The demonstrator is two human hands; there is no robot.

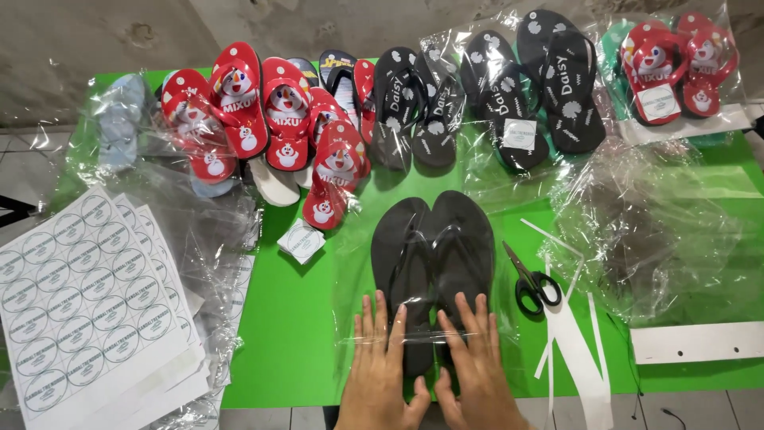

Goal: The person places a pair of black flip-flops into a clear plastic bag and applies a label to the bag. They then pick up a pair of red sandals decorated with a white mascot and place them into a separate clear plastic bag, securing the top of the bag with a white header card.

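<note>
Both the left hand [382,358] and right hand [477,358] lie flat, fingers spread, pressing the clear plastic bag [414,318] over the plain black rubber flip-flops [434,263] near centre on the green table [302,318]; smoothing evenly toward the near edge should keep wrinkles out.

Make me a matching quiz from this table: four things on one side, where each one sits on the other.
Things:
1. scissors
2. sticker sheets
3. plain black flip-flops
4. red penguin flip-flops

Places:
A. far left edge of the table
B. under both hands, left hand and right hand
C. back left, in a heap
D. just right of the plain black pair

Pairs: 1-D, 2-A, 3-B, 4-C
</note>
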